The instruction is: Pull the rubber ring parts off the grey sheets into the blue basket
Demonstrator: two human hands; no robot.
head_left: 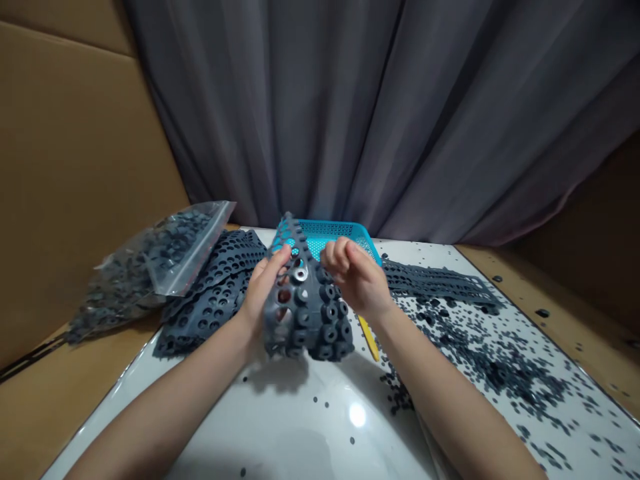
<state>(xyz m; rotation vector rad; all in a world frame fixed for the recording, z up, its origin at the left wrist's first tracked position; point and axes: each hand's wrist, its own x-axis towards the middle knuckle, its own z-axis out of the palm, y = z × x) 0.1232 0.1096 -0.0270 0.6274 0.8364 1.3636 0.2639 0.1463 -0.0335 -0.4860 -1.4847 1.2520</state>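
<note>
We hold one grey rubber sheet above the white table, and the left hand and right hand are both closed on it. Just behind it is one blue basket, and to the left lies one plastic bag of dark pieces.

The only view was taken from a camera worn on the person's head, set above and behind the hands. It was faced forward and tilted downward, so the left hand, the right hand and the grey perforated sheet between them were seen from close by, just below the middle of the frame. The white table top was looked down on at a steep angle from its near side, while a grey curtain was caught farther off along the top, beside a cardboard wall at the left.
</note>
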